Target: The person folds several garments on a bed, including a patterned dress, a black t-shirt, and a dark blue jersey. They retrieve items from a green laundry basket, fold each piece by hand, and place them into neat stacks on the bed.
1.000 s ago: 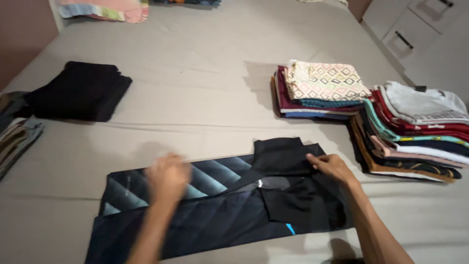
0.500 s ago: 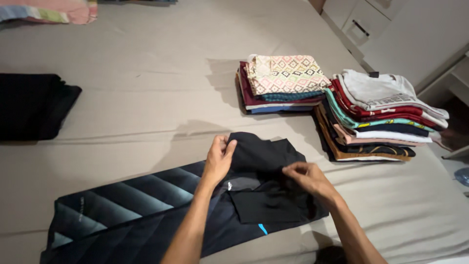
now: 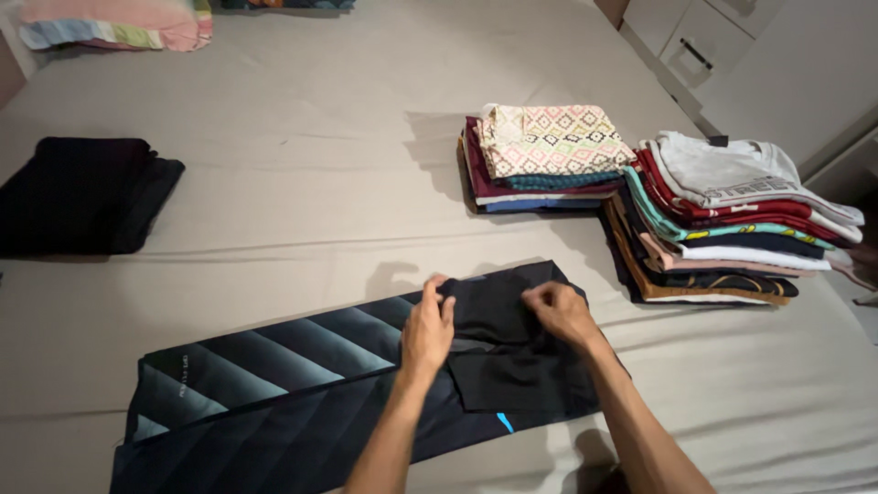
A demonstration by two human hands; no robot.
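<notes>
Both hands on dark shirt [image 3: 302, 393], lower centre of frame, flat on bed [image 3: 320, 210]. Left hand [image 3: 428, 331] and right hand [image 3: 560, 312] each pinch the folded black end. Two folded stacks [image 3: 549, 155] upper right, black pile [image 3: 82, 194] left.

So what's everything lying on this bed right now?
dark shirt: one, navy with teal diagonal stripes, flat at the near edge, its black end partly folded over
patterned stack: one pile of folded clothes, cream diamond print on top, far right
tall stack: one pile, white top over red, teal and brown, beside the patterned stack
black garment: one, folded, far left
pastel pile: one, pink and green, top left corner
bed sheet: one, grey, beneath everything
drawers: white, dark handles, top right
left hand: pinching the shirt's black fold
right hand: gripping the same fold
</notes>
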